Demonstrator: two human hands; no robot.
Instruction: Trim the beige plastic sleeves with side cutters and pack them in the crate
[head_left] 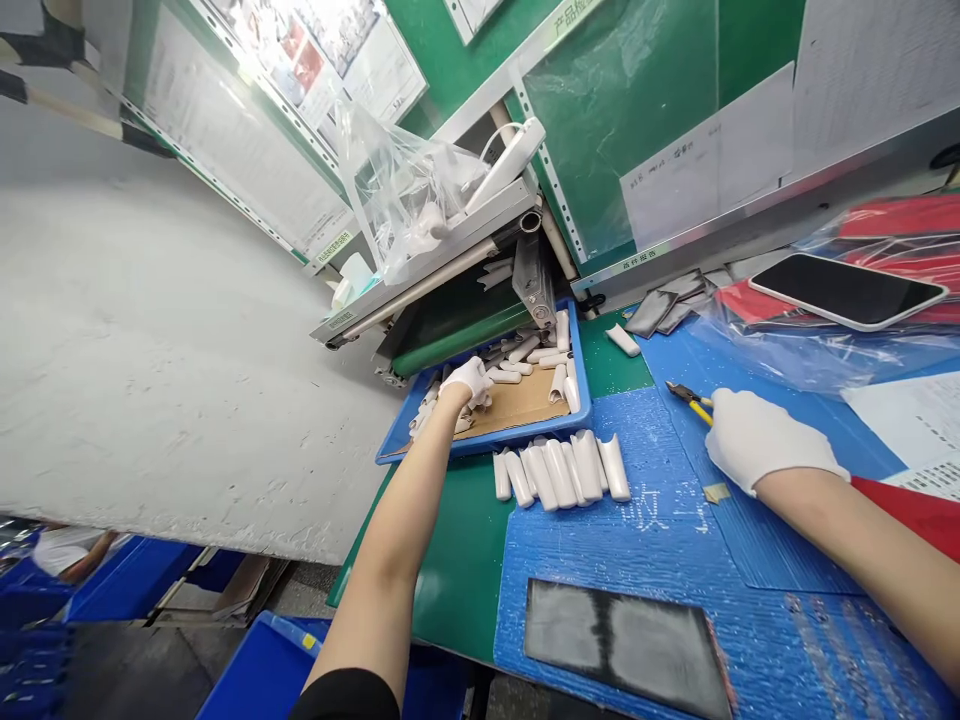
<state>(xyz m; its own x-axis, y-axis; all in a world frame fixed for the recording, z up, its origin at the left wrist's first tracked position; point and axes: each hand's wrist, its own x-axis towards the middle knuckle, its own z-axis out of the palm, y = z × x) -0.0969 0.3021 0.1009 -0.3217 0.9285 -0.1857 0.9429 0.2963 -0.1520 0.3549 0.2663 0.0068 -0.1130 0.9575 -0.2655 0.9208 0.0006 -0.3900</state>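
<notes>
My left hand (469,382), in a white glove, reaches into a blue tray (480,440) at the end of a small conveyor. Its fingers are curled down among white curved plastic pieces (517,367); whatever they grip is hidden. My right hand (769,440), gloved too, is closed around yellow-handled cutters (690,400), their jaws pointing left above the blue sheet. Between the hands, in front of the tray, a row of white plastic shells (559,472) lies side by side. A flat black-and-grey block (626,645) lies nearer to me.
The conveyor (465,345) overhangs the tray, with a clear plastic bag (420,200) on the shelf above. A phone (847,290) rests on red plastic-wrapped material at the right. One loose white piece (622,340) lies behind the blue sheet (600,540). A wall (187,350) stands left.
</notes>
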